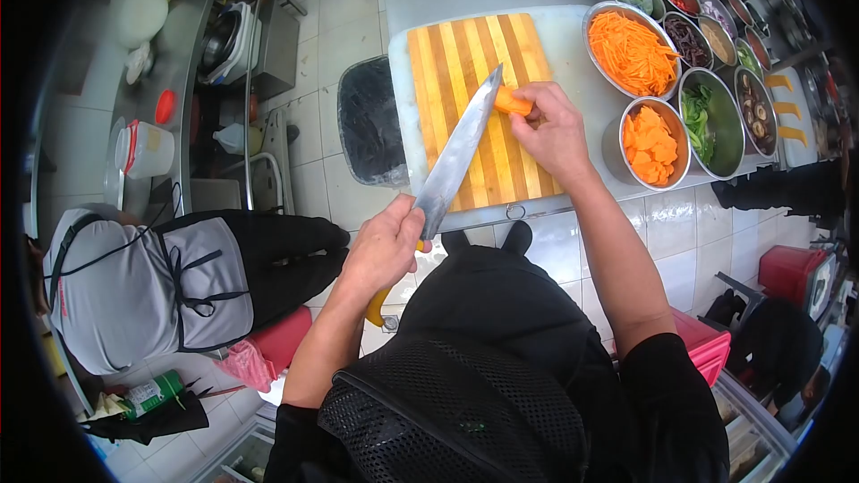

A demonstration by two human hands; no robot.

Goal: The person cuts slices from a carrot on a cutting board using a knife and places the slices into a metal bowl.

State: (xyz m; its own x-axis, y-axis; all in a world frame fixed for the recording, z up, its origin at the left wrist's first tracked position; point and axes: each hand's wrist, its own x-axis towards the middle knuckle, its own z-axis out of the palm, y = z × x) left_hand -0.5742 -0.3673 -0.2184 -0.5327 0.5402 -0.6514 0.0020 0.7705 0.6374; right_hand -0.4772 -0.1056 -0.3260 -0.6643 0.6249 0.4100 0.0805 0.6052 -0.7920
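My left hand is wrapped round the yellow handle of a large kitchen knife, its long blade slanting up and away over the striped wooden cutting board. Between the thumb and fingers of my right hand is a piece of carrot. The blade's tip end is beside the carrot's left end; whether they touch I cannot tell. Right of the board stand a metal bowl of shredded carrot and a metal pot of carrot slices.
Several metal bowls line the right side, among them one with leafy greens and one with mushrooms. A black bin stands left of the table. Another person in a grey apron is close on my left.
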